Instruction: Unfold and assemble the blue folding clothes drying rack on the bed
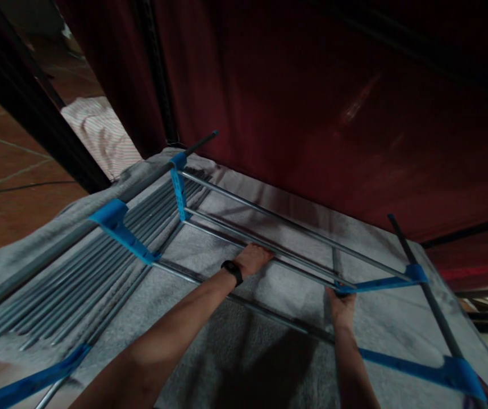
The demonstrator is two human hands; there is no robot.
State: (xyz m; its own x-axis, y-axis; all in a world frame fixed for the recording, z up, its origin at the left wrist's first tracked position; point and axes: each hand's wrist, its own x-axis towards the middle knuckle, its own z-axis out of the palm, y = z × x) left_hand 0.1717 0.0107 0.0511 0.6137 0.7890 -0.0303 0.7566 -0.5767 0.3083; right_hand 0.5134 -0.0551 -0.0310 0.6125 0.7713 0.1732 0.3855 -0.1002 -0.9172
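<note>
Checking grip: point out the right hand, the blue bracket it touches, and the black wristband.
Right hand point(342, 307): head view, hand's middle.
Blue bracket point(378, 284): head view, long arm.
Black wristband point(232, 271): head view, upper side.

No legible text, no readable labels or brands, no numbers or signs discernible

On grey fleecy cloth, slim grey metal tubes lie side by side at the left end of a blue-bracketed metal-rod frame, with a dark red curtain behind them.
</note>
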